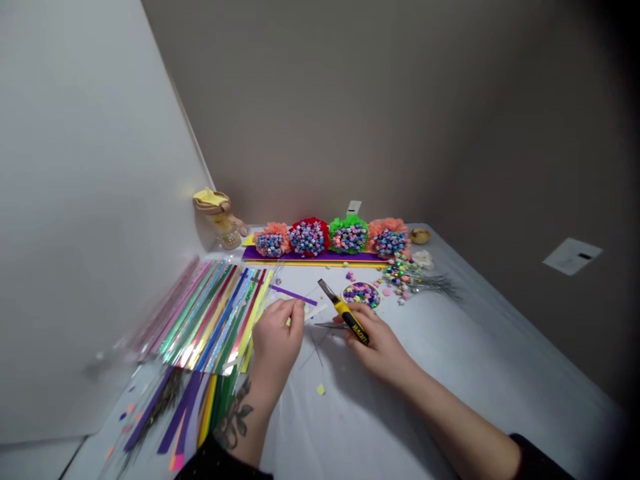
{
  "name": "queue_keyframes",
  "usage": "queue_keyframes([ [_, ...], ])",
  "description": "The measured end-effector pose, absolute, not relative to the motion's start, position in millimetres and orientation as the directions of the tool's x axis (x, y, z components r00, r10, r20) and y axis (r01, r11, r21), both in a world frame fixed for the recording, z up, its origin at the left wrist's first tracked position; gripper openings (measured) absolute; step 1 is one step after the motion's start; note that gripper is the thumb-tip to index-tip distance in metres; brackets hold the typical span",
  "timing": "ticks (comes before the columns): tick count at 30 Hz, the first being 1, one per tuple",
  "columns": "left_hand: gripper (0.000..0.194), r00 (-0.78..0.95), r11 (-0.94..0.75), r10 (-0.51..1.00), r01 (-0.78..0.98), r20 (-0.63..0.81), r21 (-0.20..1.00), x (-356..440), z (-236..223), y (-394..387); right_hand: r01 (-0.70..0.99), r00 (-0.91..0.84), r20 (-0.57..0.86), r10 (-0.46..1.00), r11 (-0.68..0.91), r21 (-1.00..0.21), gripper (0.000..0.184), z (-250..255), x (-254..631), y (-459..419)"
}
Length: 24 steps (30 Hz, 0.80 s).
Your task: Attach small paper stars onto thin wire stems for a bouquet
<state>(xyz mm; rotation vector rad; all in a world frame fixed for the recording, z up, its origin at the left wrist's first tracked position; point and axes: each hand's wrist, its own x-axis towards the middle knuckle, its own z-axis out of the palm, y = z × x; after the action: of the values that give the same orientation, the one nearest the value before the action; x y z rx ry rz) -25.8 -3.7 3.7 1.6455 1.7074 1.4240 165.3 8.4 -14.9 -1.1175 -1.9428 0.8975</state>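
My right hand [377, 343] grips a yellow and black utility knife [347, 319], its metal blade end pointing up and left. My left hand [275, 340] pinches a pale paper strip [316, 312], which runs out from its fingertips toward the knife. A thin purple paper strip [294, 295] lies just beyond those fingers. A slim metal tool [329, 325] reaches out from under my right hand; its exact kind is unclear. A small bowl of colourful paper stars [361, 295] sits just past the knife.
Fanned shiny coloured strips [215, 317] cover the table's left side, with more strips [193, 413] nearer me. Tissue pom-poms with paper stars [330, 237] stand on a purple board [310, 256] at the back. Beads and wire stems [420, 280] lie to the right. Walls bound the left and back.
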Motion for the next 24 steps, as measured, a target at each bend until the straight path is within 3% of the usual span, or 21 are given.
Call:
queue_keyframes([
  [9,0.018,-0.197,-0.161,0.909,0.646,0.366,0.746,-28.5,0.1,-3.3,0.439,-0.398,0.229,0.888,0.404,-0.803,0.022,-15.5,166.6,10.1],
  [16,0.018,-0.196,-0.195,0.898,0.626,0.395,0.755,-28.0,0.9,-3.5,0.424,-0.417,0.21,0.884,0.394,-0.815,0.019,-15.2,166.0,10.6],
  [24,0.028,-0.121,-0.173,0.9,0.784,0.42,0.596,-28.4,0.8,-1.3,0.354,-0.449,0.111,0.887,0.29,-0.889,0.013,-6.5,169.5,12.8],
])
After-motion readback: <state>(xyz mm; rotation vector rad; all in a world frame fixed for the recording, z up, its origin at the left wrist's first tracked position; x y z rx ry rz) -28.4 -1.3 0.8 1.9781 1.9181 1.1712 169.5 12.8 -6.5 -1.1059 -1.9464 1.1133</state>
